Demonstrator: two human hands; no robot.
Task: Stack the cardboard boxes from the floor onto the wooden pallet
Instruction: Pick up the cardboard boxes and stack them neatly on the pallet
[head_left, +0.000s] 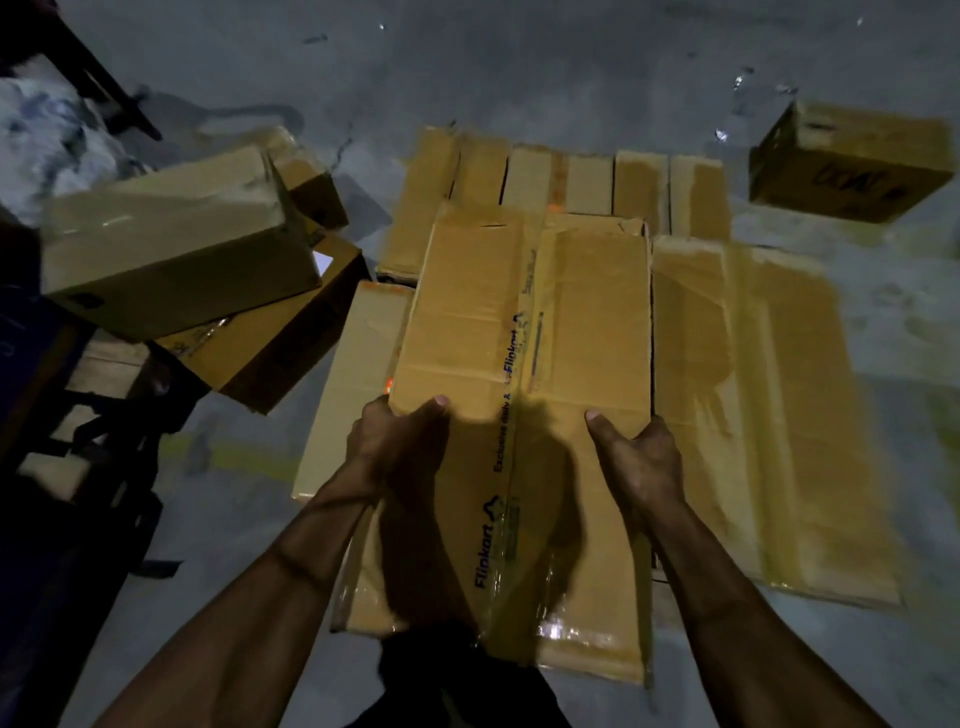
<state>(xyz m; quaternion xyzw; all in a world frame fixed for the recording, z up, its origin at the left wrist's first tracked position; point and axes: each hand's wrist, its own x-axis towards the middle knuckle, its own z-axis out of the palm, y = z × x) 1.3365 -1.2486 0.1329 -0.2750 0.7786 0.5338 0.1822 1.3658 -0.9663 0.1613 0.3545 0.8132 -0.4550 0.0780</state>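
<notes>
both hands hold a long flipkart-taped cardboard box (519, 332) by its near end, one on each bottom corner, likely because a box this long tips if it is carried from one side. the left hand (395, 441) wraps the left corner, thumb on the top face and the other fingers curled under out of sight. the right hand (641, 457) mirrors it on the right corner, thumb on top, fingers tucked below. the box hangs above a layer of boxes (571, 187) laid flat and edge to edge, which seem to cover the pallet; no wood is clearly visible, so that is a judgement. it lines up with their seams, probably to start a second layer squarely. a wide taped box (753, 405) lies just beside it on the right. more boxes sit in a tumbled heap (176, 249) on the grey floor to the left, and one lone box (852, 161) waits well apart at the far right.
</notes>
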